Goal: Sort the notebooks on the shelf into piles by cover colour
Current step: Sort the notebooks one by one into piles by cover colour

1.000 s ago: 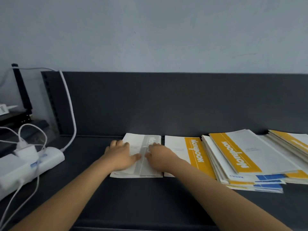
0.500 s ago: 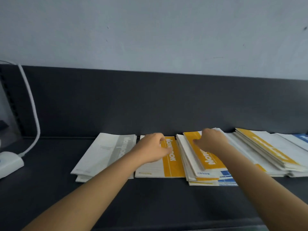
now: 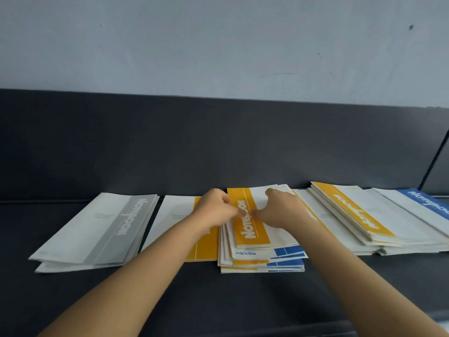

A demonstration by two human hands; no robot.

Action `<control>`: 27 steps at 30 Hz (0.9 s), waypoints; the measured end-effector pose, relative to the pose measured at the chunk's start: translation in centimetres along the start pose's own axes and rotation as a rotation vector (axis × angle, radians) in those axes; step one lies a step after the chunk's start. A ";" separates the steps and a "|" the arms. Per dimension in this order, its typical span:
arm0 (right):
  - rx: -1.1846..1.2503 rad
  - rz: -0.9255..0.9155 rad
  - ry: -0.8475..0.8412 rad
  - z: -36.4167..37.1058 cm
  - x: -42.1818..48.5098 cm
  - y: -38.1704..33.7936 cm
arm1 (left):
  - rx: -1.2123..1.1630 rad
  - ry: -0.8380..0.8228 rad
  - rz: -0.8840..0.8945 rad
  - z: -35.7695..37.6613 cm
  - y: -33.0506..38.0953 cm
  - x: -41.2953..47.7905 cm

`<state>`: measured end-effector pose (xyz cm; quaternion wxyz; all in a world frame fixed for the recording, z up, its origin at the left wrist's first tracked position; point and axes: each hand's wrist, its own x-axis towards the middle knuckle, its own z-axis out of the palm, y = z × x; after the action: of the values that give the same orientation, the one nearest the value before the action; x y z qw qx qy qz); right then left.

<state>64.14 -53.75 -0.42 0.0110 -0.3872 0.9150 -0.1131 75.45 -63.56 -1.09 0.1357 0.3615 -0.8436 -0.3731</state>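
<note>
Where the dark shelf (image 3: 218,300) runs along the pale wall (image 3: 218,45), you have both hands on the top notebook (image 3: 251,235), whose cover is white with a yellow band. It lies uppermost on the mixed stack (image 3: 262,263), near the middle of the shelf, where yellow and blue edges show below it. Your left hand (image 3: 215,210) sits at the notebook's left edge with its fingers (image 3: 224,199) curled round that edge, clamped on it. Your right hand (image 3: 283,210) lies on the white part of the cover with its fingers bent; whether they pinch the cover or only press on it cannot be told. The two thumbs nearly meet on the yellow band.

Just left of the stack, partly under your left forearm, lies a single yellow notebook (image 3: 206,249). Further left, apart from it, is the grey pile (image 3: 102,229), with grey-banded covers. To the right of the mixed stack, touching it, stands the right-hand stack (image 3: 354,210) with a yellow-banded cover on top. A blue notebook (image 3: 427,203) lies at the far right edge of the view.
</note>
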 end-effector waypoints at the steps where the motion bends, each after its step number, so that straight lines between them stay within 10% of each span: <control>1: -0.013 -0.008 0.015 0.1 0.0 -0.3 | -0.024 0.004 0.000 -0.2 -0.1 -0.2; 14: -0.107 -0.016 0.232 0.9 0.8 -1.3 | 0.078 0.055 0.138 -0.5 -0.8 -0.9; 27: 0.570 -0.066 0.280 -0.2 2.6 2.3 | -0.821 -0.215 -0.097 -4.3 -0.2 -0.4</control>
<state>60.68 -53.98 -0.55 -0.0106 -0.3785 0.8261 -0.4174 77.99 -65.70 1.73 0.1619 0.2757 -0.6163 -0.7197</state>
